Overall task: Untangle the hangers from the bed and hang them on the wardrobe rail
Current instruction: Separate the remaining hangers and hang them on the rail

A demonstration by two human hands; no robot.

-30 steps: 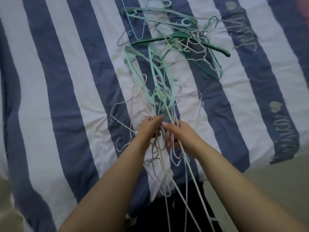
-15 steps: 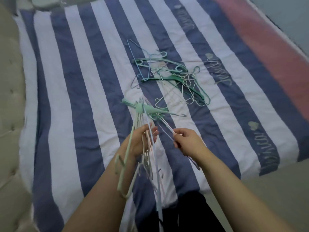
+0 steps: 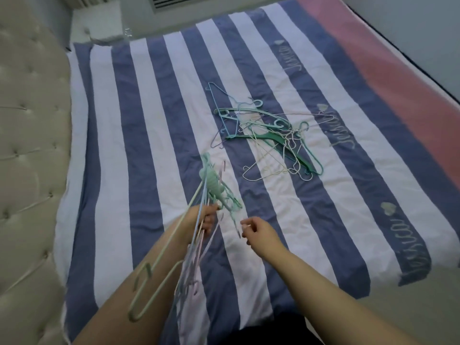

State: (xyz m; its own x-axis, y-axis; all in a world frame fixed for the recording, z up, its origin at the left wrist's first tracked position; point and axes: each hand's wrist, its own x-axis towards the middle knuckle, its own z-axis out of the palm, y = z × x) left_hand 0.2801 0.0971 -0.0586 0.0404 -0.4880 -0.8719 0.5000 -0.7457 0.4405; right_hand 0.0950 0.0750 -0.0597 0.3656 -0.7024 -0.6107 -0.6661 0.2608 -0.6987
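left hand [image 3: 205, 217]: fingers curled round a bundle of hangers [image 3: 211, 181], gripped mid-length; hooks point up and away, bars trail down along the forearm to near the bottom edge
right hand [image 3: 256, 229]: just right of the bundle, fingers loosely curled, thumb and forefinger close together; whether a thin wire is pinched there, cannot tell
step in hand: looks like separating the held bundle from the rest, before any trip to the rail
doing it well: keep the left grip firm just under the hooks so they stay aligned; use the right hand to free one hanger at a time, sliding along the wire, not yanking; hooks snag each other easily, so turn them out rather than pull
risk: trailing bars near the forearm may catch on the cover or on each other
tangled pile [image 3: 268, 135]: on the bed [image 3: 149, 120], far and right of the hands, well apart from the bundle; thin wire hangers mixed with a dark green hanger [image 3: 271, 139] and teal ones, interlocked
containers: none in view
wardrobe rail: not in view
progress: early, judging by the pile left on the striped cover
headboard [image 3: 27, 145]: padded, far left
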